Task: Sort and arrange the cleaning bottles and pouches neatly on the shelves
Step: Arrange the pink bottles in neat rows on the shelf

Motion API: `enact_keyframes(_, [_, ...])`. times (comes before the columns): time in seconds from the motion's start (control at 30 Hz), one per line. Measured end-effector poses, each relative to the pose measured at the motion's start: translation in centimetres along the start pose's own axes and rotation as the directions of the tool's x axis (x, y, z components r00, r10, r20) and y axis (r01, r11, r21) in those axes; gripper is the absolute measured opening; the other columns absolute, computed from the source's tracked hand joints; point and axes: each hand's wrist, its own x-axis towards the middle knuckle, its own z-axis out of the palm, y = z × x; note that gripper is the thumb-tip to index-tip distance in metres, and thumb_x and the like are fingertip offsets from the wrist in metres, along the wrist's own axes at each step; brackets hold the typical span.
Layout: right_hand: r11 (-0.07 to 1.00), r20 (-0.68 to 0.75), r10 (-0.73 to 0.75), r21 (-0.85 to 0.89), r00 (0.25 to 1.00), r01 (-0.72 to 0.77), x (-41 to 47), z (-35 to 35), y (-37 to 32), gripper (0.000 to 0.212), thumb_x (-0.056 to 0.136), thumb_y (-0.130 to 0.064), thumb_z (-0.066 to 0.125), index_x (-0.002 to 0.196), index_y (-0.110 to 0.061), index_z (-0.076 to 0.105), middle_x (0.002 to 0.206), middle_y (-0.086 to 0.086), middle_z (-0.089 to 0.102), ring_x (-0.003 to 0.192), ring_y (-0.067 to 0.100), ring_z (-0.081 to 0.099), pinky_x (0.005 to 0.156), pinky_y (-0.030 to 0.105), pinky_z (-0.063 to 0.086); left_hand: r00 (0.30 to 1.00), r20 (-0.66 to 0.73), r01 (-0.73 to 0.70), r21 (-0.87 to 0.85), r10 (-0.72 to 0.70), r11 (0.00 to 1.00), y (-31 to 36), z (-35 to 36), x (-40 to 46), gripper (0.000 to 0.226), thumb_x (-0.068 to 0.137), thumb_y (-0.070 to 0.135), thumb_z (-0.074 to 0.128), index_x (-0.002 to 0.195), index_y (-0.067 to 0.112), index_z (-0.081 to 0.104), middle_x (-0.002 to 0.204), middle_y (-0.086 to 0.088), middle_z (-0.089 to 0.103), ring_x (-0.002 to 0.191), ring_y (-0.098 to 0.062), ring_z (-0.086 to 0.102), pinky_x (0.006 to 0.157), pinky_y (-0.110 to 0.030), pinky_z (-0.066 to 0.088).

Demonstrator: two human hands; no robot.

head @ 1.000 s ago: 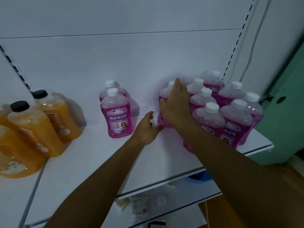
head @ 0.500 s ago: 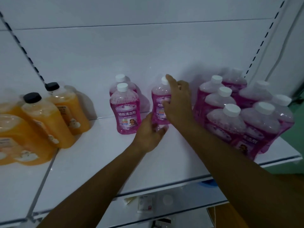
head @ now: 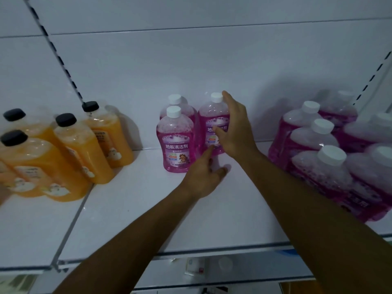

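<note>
A pink floor-cleaner bottle (head: pixel 212 119) with a white cap stands on the white shelf (head: pixel 148 209), right beside two matching pink bottles (head: pixel 175 143). My right hand (head: pixel 235 132) holds its right side, thumb across the label and fingers reaching up to the cap. My left hand (head: pixel 203 175) is low in front, its index finger touching the bottle's base, the other fingers loosely curled. A tight group of several pink bottles (head: pixel 322 145) stands at the right end of the shelf.
Several orange bottles (head: pixel 84 149) with black caps stand at the left, across a shelf seam. The white back panel is close behind the bottles. A lower shelf (head: pixel 212 270) with small items shows below the front edge.
My right hand carried one pink bottle left from the right group and set it beside the pair of pink bottles. My left hand followed to its base. The view shifted left.
</note>
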Motion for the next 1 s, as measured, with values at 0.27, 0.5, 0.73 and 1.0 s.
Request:
enact_keyframes(0.27, [0.999,0.028,-0.003,-0.045,1.0,0.004,0.3,0.2,0.1,0.072,0.083,0.001,0.068,0.146,-0.012,0.034,0.136,0.01,0.041,0.122,0.017,0.046,0.088,0.001,0.034,1.0,-0.02,0.01,-0.026,-0.01,1.0,-0.6,-0.8,0.2,0.061,0.091,0.033,0.064,0.145,0.031,0.035,0.148,0.006,0.041,0.139,-0.022,0.036,0.109,-0.037,0.037])
enact_keyframes(0.5, [0.995,0.009,0.038,-0.096,0.999,-0.037,-1.8,-0.5,-1.1,0.073,0.088,-0.013,0.066,0.149,-0.012,0.026,0.147,0.01,0.036,0.133,0.021,0.037,0.096,0.018,0.032,0.999,-0.014,-0.048,0.006,0.048,0.999,-0.7,-1.0,-0.9,0.04,0.092,0.025,0.063,0.131,0.023,0.054,0.125,0.006,0.059,0.116,-0.016,0.055,0.099,-0.04,0.05])
enact_keyframes(0.73, [0.993,-0.148,0.063,-0.092,0.987,-0.077,-6.9,-1.8,-2.5,0.055,0.09,-0.021,0.063,0.139,-0.013,0.041,0.134,0.006,0.047,0.108,-0.003,0.036,0.083,-0.003,0.025,0.982,0.149,-0.116,-0.012,0.116,0.993,-0.9,-1.0,-1.4,0.029,0.094,0.016,0.061,0.123,0.01,0.059,0.121,-0.014,0.064,0.114,-0.027,0.059,0.1,-0.046,0.049])
enact_keyframes(1.0, [0.983,-0.26,0.096,-0.129,0.961,-0.133,-12.7,-5.2,-5.6,0.04,0.091,-0.012,0.061,0.129,-0.009,0.052,0.122,0.006,0.058,0.106,0.012,0.056,0.088,0.024,0.049,0.852,0.37,-0.367,-0.084,0.371,0.926,1.0,2.2,-3.0,0.022,0.093,0.01,0.056,0.113,0.01,0.064,0.1,0.003,0.07,0.094,-0.014,0.067,0.086,-0.036,0.055])
